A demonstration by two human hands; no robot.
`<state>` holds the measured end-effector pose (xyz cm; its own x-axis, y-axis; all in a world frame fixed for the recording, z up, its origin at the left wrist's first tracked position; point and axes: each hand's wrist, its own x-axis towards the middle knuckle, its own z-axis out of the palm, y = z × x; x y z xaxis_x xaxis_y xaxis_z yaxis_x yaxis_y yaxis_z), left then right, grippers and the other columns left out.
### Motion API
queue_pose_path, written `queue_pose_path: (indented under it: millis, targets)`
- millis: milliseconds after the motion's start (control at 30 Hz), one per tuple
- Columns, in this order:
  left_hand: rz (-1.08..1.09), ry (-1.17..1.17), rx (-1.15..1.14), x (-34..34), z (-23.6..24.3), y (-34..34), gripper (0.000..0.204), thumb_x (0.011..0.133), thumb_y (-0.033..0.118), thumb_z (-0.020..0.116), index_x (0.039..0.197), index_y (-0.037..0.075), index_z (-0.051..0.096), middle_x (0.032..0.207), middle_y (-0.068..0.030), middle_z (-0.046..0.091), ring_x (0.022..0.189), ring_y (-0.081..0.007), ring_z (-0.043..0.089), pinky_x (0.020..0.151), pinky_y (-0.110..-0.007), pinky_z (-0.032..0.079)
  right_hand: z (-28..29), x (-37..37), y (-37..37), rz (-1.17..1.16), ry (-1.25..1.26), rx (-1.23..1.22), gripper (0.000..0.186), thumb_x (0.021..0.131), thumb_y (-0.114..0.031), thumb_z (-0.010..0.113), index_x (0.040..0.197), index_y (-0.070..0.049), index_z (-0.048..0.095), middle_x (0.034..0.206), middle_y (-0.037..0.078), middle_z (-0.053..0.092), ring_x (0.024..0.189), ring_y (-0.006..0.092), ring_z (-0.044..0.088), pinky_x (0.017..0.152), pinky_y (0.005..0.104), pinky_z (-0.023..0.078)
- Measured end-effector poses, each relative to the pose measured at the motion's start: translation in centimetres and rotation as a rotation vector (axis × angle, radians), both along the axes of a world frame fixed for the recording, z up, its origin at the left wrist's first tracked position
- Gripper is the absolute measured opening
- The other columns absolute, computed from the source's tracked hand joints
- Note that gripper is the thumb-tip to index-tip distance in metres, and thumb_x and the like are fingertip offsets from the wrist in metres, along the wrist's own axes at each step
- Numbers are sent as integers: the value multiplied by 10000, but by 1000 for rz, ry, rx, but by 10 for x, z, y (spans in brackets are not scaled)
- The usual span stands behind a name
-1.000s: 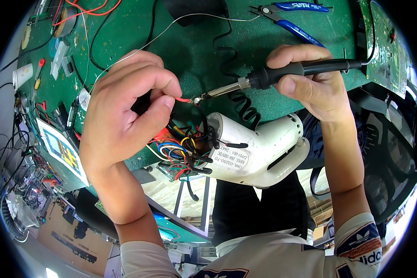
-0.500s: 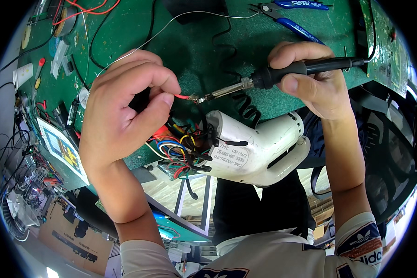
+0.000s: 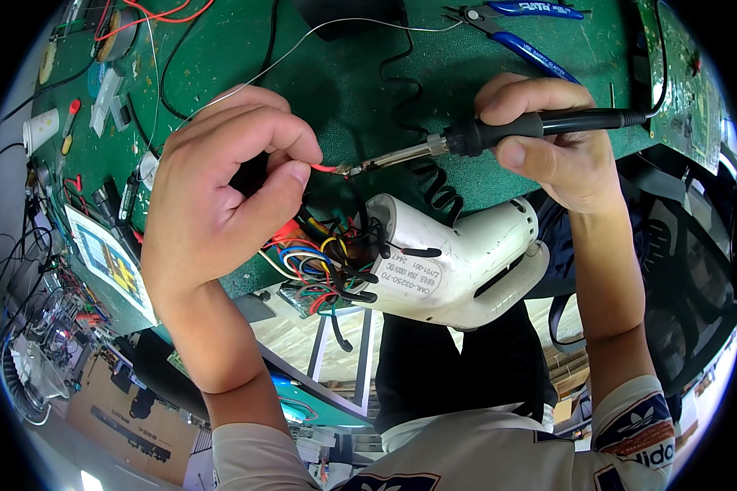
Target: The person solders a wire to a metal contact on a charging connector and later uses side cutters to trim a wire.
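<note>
Between thumb and forefinger, my left hand [image 3: 221, 184] pinches a red wire [image 3: 326, 168] whose bared end points right. My right hand [image 3: 561, 143] is closed round the dark grip of a soldering iron [image 3: 499, 131]. The iron's metal tip meets the bared wire end. Just below them lies a white curved plastic connector housing [image 3: 442, 274] with a loop handle. A bundle of coloured wires [image 3: 311, 262], some with black sleeves, spills from its open left end. Thin silvery wire [image 3: 303, 37] arcs from behind my left hand toward the cutters.
Blue-handled side cutters [image 3: 524, 49] lie at the back right of the green mat [image 3: 458, 86]. A coiled black cord [image 3: 438, 192] runs behind the housing. At left are a white cup [image 3: 41, 131], a screwdriver [image 3: 71, 123] and a printed sheet [image 3: 106, 262]. A circuit board [image 3: 686, 98] stands far right.
The iron's tip has shifted slightly left and up along the bared wire end. The side cutters have moved a little to the right. My left hand has barely moved.
</note>
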<state>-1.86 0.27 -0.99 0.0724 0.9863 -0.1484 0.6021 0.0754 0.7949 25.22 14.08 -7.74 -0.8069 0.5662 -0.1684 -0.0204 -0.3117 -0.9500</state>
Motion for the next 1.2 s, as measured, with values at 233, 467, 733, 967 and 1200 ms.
queue_pose_path:
  millis: [233, 467, 733, 967, 1200]
  targets:
    - [14, -10, -8, 0, 0, -1, 117, 705, 9, 637, 818, -14, 618, 791, -90, 585, 817, -216, 558, 718, -308, 434, -3, 4, 3, 39, 10, 28, 281, 760, -78, 824, 1016, -5, 733, 831, 4, 667, 717, 45, 552, 608, 180, 405]
    - [30, -14, 0, 2, 0, 0, 121, 698, 4, 638, 816, -16, 617, 796, -97, 584, 820, -219, 561, 724, -310, 437, -1, 0, 1, 8, 15, 21, 279, 764, -76, 828, 1016, -3, 733, 845, 14, 676, 724, 52, 570, 617, 183, 431]
    - [22, -11, -2, 2, 1, 0, 122, 699, 0, 640, 818, -16, 620, 796, -100, 584, 821, -219, 562, 729, -310, 439, 0, 0, 0, 5, 12, -8, 277, 775, -78, 825, 1024, -3, 729, 852, 16, 678, 729, 53, 576, 630, 186, 443]
    - [8, -5, 5, 1, 1, 2, 124, 704, 2, 643, 826, -16, 626, 797, -100, 587, 815, -218, 563, 721, -310, 437, -4, 5, 3, 23, 26, 4, 279, 766, -71, 821, 1021, -7, 731, 844, 5, 670, 714, 43, 549, 601, 184, 398]
    - [27, -7, 8, 2, 0, 0, 130, 702, 6, 645, 828, -17, 627, 796, -100, 588, 818, -219, 561, 717, -313, 438, -1, 2, 2, 48, 31, 53, 282, 761, -58, 823, 1023, -4, 731, 886, 14, 681, 745, 53, 557, 633, 189, 418]
